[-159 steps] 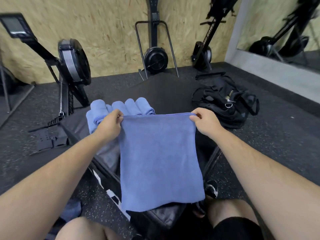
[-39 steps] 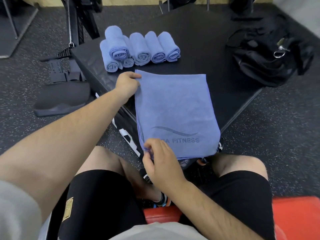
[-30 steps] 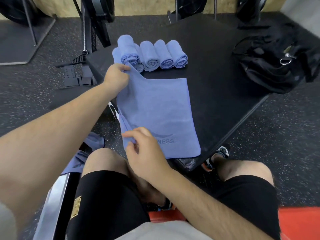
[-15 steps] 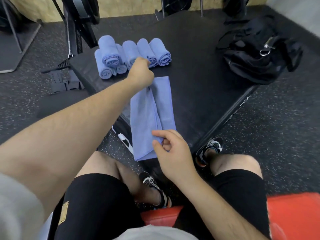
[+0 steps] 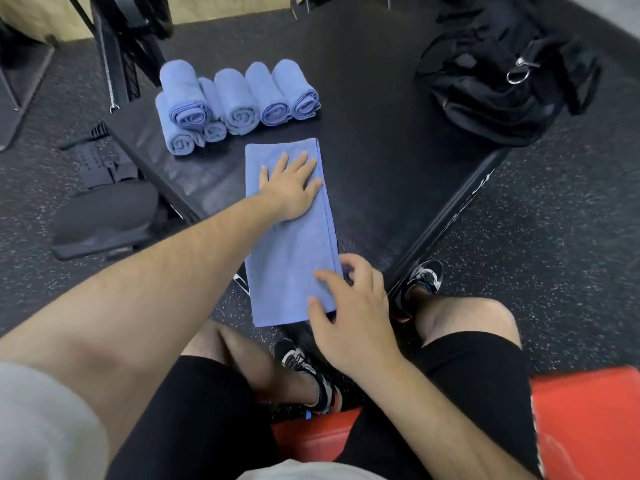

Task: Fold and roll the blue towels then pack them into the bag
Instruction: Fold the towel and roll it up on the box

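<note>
A blue towel (image 5: 289, 252), folded into a long narrow strip, lies on the black padded platform (image 5: 374, 161) with its near end hanging over the front edge. My left hand (image 5: 292, 185) lies flat on the strip's far half, fingers spread. My right hand (image 5: 346, 306) sits at the near right corner, fingers loosely bent and touching the cloth. Several rolled blue towels (image 5: 239, 98) are lined up at the back left of the platform, one stacked on top. The black bag (image 5: 498, 81) lies at the platform's right corner.
A rowing machine's rail and footrest (image 5: 104, 157) stand to the left on the speckled rubber floor (image 5: 554, 237). I sit on a red bench (image 5: 585, 427), knees and shoes close to the platform's front edge.
The towel went from a wide sheet to a narrow strip. My left hand let go of the far corner and now lies flat on it. My right hand released its pinch at the near end.
</note>
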